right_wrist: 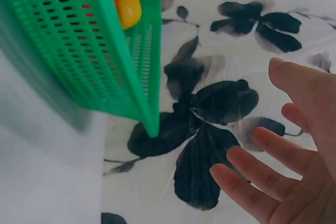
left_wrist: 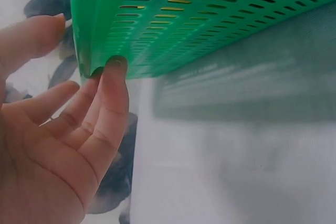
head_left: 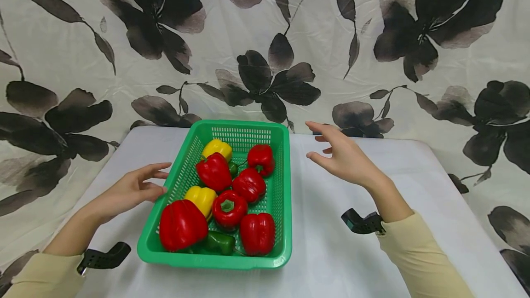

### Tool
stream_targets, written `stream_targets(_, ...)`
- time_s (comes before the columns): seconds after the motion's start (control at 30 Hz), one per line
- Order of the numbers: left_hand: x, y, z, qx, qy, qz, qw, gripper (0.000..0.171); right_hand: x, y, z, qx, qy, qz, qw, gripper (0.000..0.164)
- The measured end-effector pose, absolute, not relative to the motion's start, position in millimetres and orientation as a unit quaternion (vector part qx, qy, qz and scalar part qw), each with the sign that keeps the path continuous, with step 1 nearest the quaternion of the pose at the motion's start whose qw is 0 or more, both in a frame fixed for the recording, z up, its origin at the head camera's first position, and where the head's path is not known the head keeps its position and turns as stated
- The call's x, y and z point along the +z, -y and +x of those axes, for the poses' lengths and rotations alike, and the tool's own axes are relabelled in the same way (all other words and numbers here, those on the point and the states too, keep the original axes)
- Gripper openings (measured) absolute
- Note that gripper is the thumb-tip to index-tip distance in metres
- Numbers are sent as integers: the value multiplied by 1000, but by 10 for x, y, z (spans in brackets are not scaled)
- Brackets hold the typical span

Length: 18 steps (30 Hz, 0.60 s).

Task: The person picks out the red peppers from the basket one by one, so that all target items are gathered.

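A green plastic basket (head_left: 215,262) with slotted walls holds several red bell peppers (head_left: 182,225), two yellow ones (head_left: 201,200) and green peppers (head_left: 220,243). Beside its left wall is my left hand (head_left: 130,192), fingers loosely bent and thumb near the rim. In the left wrist view, fingertips (left_wrist: 116,69) of that hand meet the outside of the basket wall (left_wrist: 173,30), without curling round it. My right hand (head_left: 348,157) hovers to the right of the basket, apart from it. Its fingers (right_wrist: 247,192) are spread and relaxed, with nothing in them.
The basket stands on a table with a white cover (head_left: 323,252). Behind the table hangs a white cloth (head_left: 352,77) printed with dark flowers. A dark wrist camera (head_left: 105,256) is on the left wrist and another device (head_left: 362,222) is on the right.
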State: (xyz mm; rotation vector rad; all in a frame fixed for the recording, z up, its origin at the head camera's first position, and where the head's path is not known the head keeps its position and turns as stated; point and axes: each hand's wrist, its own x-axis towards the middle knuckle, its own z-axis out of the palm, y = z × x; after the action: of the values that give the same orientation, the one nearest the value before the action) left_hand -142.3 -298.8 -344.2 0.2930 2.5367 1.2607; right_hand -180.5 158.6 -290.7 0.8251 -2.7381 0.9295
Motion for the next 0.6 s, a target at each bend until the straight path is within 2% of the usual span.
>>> stream_targets(0.6, -3482, 2974, -1425, 462, -868, 95, 157, 74, -2975, -1201, -1899, 368, 883, 291, 9, 58)
